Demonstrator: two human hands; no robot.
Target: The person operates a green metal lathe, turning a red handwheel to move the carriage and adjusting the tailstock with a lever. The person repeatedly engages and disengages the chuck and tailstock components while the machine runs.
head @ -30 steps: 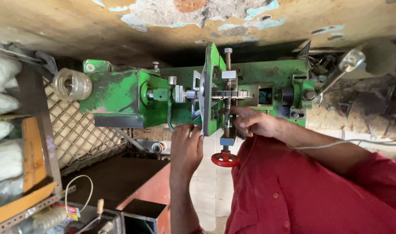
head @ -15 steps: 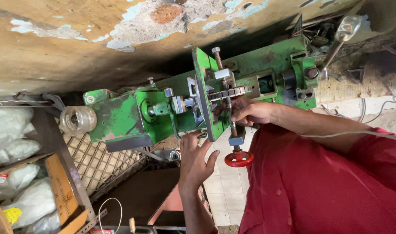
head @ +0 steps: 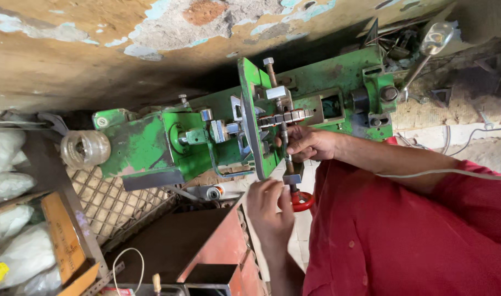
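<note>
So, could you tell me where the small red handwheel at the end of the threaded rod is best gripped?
Probably by its round rim. The red handwheel sits at the free end of the threaded rod, clear of the green machine, so fingers can come from that open end and wrap the rim. One hand already rests beside it; the other hand is up on the rod.

White plastic bags point(head: 9, 175), cardboard box point(head: 64, 241), wire mesh point(head: 110, 205), peeling wall point(head: 124, 49).

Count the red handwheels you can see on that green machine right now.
1. The red handwheel sits at the near end of the threaded rod, partly covered by the left hand. The right hand grips the rod higher up. Others may be hidden.
</note>
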